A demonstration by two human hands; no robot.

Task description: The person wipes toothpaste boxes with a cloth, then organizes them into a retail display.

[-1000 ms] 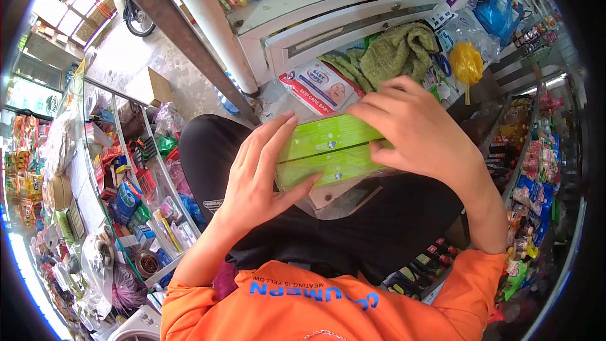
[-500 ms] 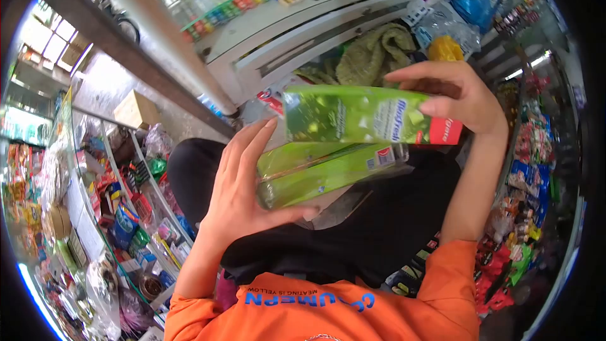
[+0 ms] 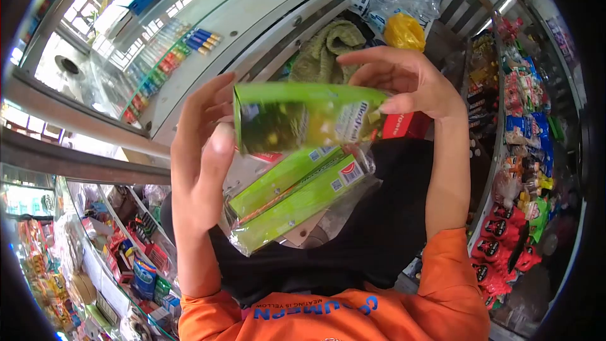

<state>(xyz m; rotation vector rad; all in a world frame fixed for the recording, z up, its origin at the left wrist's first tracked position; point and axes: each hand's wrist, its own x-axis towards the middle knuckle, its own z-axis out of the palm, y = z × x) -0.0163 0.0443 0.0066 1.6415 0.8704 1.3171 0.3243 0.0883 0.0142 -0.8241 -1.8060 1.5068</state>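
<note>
Glass display case [image 3: 183, 6] with marker pens [image 3: 202, 40]: we log it left of and beyond the green carton [image 3: 293, 120]. Our left hand [image 3: 205, 136] is at the carton's left end, thumb and fingers spread wide; whether they touch it, we cannot tell. Two wrapped green boxes [image 3: 300, 196] lie side by side, on our near side of the carton. Beyond it, green towel [image 3: 325, 47], then yellow bag [image 3: 404, 31]. Our right hand [image 3: 413, 88] holds the carton's red end, thumb on the printed face, index finger extended. Right of the carton, red packets [image 3: 499, 246].
</note>
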